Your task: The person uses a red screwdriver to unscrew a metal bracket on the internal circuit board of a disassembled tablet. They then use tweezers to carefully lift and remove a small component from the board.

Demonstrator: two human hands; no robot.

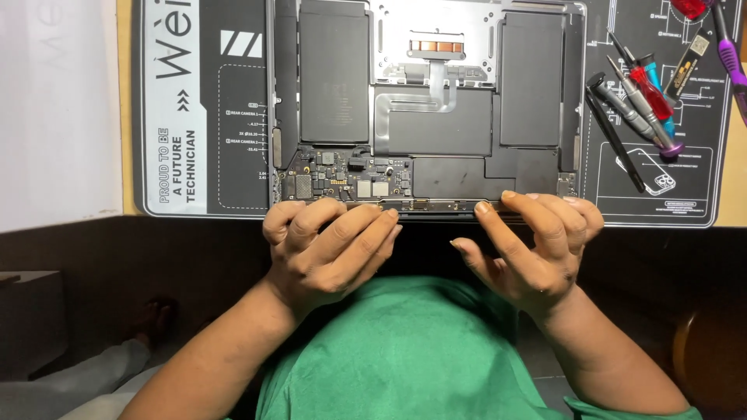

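The opened laptop (426, 109) lay bottom-up on the grey repair mat (202, 109), its long axis running left to right across the bench (731, 218), with its hinge edge nearest the person. Both hands met that near edge: the left hand (327, 245) with fingers curled together, tips resting on the edge just below the logic board (346, 177); the right hand (533, 245) with fingers loosely spread, tips touching the edge. Neither hand gripped anything. Screwdrivers (642, 97) lay well right of the laptop.
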